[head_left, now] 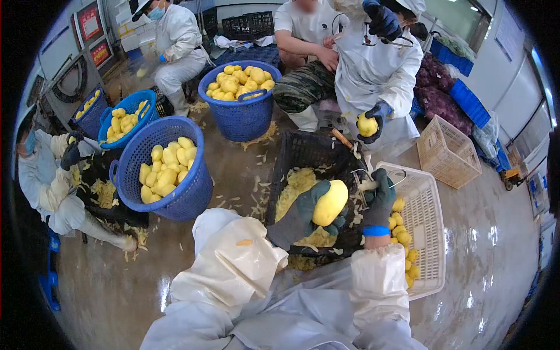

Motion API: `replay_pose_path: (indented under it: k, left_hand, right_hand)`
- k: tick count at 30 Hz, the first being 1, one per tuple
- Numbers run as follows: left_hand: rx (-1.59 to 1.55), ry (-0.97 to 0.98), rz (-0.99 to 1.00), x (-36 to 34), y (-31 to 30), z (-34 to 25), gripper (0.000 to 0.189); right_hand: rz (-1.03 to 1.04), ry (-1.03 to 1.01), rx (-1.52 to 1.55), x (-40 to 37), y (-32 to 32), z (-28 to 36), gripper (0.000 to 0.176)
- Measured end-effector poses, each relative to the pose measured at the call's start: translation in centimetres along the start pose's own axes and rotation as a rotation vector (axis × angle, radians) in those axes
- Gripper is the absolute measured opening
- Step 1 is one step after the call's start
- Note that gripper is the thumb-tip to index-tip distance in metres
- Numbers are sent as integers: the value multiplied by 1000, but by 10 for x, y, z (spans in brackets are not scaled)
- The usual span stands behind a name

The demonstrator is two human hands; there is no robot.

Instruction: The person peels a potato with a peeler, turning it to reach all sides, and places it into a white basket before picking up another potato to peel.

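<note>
Potato (pixel 330 202) left, peeler (pixel 358 185) right; signs (pixel 90 22) illegible.

Big yellow potato (pixel 330 202), peeled smooth, a bit shiny, tipped on a slant, held in the gloved left hand (pixel 300 217) over a black crate (pixel 303 153), thin metal peeler (pixel 360 185) gripped in the gloved right hand (pixel 380 201), just beside the potato's top end

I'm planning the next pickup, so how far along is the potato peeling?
Done: the blue baskets hold yellow peeled potatoes, and peelings heap in the black crate. In hand: the left hand grips a potato that looks all yellow; the right hand holds a peeler beside it. Left: the loose potatoes in the white crate, though I cannot tell whether those are peeled.
</note>
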State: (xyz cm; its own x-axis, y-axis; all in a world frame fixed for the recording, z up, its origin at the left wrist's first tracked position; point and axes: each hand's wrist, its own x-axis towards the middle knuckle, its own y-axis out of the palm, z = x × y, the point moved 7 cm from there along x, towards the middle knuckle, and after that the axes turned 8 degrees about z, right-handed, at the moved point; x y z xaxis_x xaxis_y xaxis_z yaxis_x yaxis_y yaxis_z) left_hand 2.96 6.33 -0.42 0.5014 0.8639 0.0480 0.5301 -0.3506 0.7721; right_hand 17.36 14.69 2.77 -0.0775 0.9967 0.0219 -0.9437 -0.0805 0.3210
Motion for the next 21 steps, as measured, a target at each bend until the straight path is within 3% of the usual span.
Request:
replay_pose_path:
  k: [2,3,5,6,9,10,13,14,18,21]
  left_hand:
    - [-38,134,-34,4,10,-10,55]
    - [-57,97,-83,-17,8,-4,55]
    - [-50,186,-43,-10,15,-13,51]
    - [-34,164,-69,-7,16,-12,51]
    - [-120,50,-71,-2,5,1,53]
    - [-127,58,-117,-1,2,2,54]
    - [-109,106,-108,-1,-7,-5,53]
    - [-131,99,-103,-1,-7,-2,54]
    - [-135,37,-70,-4,6,-4,55]
    - [-88,103,-113,-8,9,-13,54]
  right_hand:
    - [22,-159,44,-17,23,34,21]
    - [-1,-101,59,-33,28,13,21]
    - [129,-249,-199,-30,35,20,17]
    - [180,19,-30,-19,23,4,18]
    - [17,-66,-56,4,-8,-2,18]
    - [-31,-6,287,5,-2,-8,18]
    - [115,-159,18,-19,24,18,19]
    - [155,-189,-252,-28,32,25,17]
    - [-80,-57,79,7,-3,-3,12]
    - [21,5,76,-17,22,17,14]
